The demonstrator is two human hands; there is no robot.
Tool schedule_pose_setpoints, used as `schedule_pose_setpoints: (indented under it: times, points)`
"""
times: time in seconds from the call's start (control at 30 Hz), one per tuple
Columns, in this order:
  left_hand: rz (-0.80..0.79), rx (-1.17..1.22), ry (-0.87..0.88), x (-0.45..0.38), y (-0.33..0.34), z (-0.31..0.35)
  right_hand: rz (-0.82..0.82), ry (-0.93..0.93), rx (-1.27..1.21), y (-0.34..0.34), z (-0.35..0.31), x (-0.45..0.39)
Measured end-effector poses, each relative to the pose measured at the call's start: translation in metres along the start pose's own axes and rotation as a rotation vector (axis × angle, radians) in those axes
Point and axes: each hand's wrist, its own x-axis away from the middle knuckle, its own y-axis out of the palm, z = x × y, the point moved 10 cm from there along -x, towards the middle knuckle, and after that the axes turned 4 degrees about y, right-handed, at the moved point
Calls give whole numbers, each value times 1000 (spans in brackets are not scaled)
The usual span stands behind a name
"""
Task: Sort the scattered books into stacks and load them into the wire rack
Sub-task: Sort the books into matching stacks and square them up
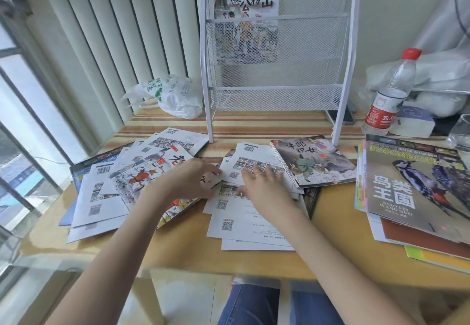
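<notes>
From the head camera, the only view there is, the wire rack (277, 52) stands at twelve o'clock on the table (178, 248), with one book (246, 23) already upright in its upper pocket. Everything else is still loose. A fan of thin books (106, 187) lies at nine o'clock, a middle pile (244, 220) lies face-down at the centre, a painted-cover book (315, 160) sits at one o'clock, and a thicker stack topped by a bird book (417, 182) sits at three o'clock, hanging past the table's near edge.

The left hand (188, 179) is curled over the edge of a book where the fan meets the middle pile; it looks to be pinching a corner, though the fingertips are hidden. The right hand (264, 187) rests flat on the middle pile with fingers spread, grasping nothing.

I'd say the sorting has barely begun. The covers look glossy and the books thin, so pulling one out by a corner could drag its neighbours along and slide the fan toward the nine o'clock edge. The stack at three o'clock seems the likeliest to tip if nudged. A water bottle (391, 90) and a glass (460, 131) stand at two o'clock, near enough that a sweeping forearm could knock them onto the paper. A plastic bag (170, 95) lies at eleven o'clock.
</notes>
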Motion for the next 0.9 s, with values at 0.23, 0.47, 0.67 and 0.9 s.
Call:
schedule_pose_setpoints:
  times: [0.23, 0.47, 0.67, 0.9]
  points:
    - [9, -100, -12, -8, -4, 3, 181, -120, 15, -34, -10, 15]
    - [109, 46, 8, -14, 5, 10, 193, -225, -45, -45, -12, 55]
    - [82, 755, -251, -10, 14, -6, 314, -200, -12, -50, -11, 66]
    - [31, 957, -427, -30, 2, -4, 251, -159, -165, -34, 3, 69]
